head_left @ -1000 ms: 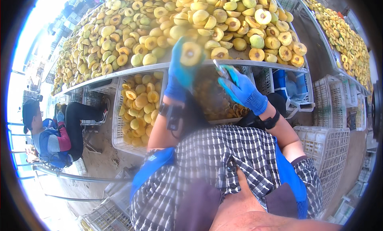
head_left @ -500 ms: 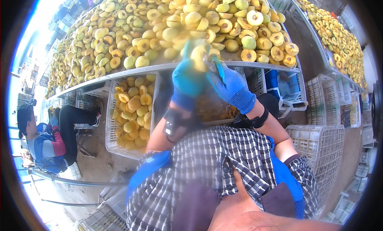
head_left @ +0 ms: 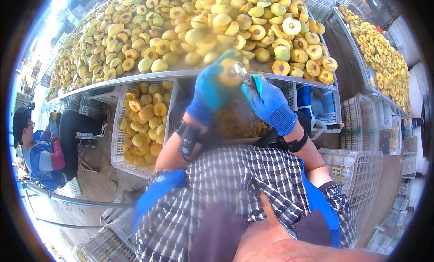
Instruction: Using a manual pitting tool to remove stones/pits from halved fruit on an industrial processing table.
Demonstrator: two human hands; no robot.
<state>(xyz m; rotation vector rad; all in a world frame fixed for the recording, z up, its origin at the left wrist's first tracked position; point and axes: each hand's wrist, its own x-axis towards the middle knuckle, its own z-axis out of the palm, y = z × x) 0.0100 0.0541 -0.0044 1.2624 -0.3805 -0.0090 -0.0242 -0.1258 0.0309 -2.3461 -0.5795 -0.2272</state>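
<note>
In front of my chest, at the table's edge, my left hand [head_left: 205, 95], in a blue glove, is closed around a yellow peach half [head_left: 229, 73]. A smear on the lens blurs this fruit and part of the glove. My right hand [head_left: 267, 99], gloved in blue too, grips a small metal pitting tool [head_left: 243, 74] by its handle. The tool's shiny end touches or nearly touches the peach half's right side; the blur hides which. Beyond both hands, many peach halves [head_left: 149, 35] lie heaped on the metal-edged table [head_left: 122, 83], some with brown pit centres facing up.
Below the table's left part stands a white crate [head_left: 116, 144] full of peach halves. Blue-lined crates [head_left: 318, 101] sit under its right part, and white crates [head_left: 348, 171] stand at my right. A co-worker [head_left: 43, 144] sits at the left; another peach-covered table [head_left: 375, 54] is at far right.
The metal tool shows more plainly now beside the peach half. My right hand has shifted slightly right and down, and the left hand slightly left. The whole view has shifted a little.
</note>
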